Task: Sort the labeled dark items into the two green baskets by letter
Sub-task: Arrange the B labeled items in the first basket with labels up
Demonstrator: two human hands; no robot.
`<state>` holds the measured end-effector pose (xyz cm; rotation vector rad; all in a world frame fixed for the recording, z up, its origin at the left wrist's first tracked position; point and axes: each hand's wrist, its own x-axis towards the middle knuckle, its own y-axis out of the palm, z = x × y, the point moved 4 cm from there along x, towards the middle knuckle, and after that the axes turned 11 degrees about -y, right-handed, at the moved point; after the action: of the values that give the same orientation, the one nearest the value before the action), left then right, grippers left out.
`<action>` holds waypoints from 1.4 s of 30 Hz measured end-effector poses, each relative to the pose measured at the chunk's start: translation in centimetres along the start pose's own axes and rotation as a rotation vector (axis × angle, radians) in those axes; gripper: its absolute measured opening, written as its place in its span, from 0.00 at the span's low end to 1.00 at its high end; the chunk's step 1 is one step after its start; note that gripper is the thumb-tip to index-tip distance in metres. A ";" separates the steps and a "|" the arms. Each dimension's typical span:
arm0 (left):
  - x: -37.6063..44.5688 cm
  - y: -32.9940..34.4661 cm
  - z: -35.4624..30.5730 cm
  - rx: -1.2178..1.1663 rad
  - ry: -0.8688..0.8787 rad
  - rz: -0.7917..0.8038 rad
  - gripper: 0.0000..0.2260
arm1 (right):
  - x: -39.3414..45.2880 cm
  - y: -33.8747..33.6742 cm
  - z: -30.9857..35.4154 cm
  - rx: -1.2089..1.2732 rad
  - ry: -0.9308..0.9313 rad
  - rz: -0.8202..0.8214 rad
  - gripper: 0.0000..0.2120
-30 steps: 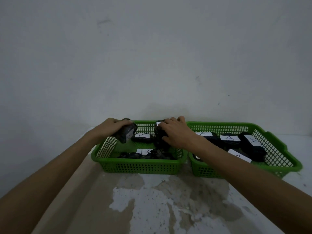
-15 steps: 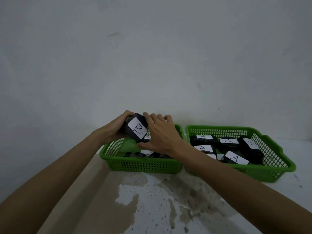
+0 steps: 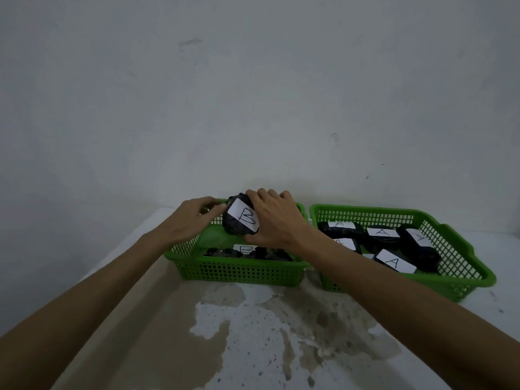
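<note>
A dark wrapped item with a white label reading B (image 3: 241, 219) is held up over the left green basket (image 3: 239, 270). My right hand (image 3: 277, 220) grips it from the right side. My left hand (image 3: 194, 218) touches its left edge with the fingertips, fingers loosely curled. Lower in that basket lie more dark items, one showing a B label (image 3: 245, 249). The right green basket (image 3: 450, 273) holds several dark items with A labels (image 3: 395, 261).
Both baskets stand side by side against a pale wall at the back of a stained white surface (image 3: 253, 333). The surface's left edge runs diagonally past my left forearm.
The B item has passed from my left hand's grip into my right hand's, and its label now faces me more squarely. My left hand has loosened to a fingertip touch.
</note>
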<state>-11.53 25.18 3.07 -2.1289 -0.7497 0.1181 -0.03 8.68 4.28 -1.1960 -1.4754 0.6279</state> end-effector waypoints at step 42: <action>1.0 2.1 8.1 0.368 0.025 -0.210 0.19 | 10.9 12.8 2.0 0.397 -0.004 0.493 0.39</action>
<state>-12.46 30.44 -3.45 -1.6921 -0.8598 0.1077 3.40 23.55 -3.02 -1.2390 -0.9894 1.1960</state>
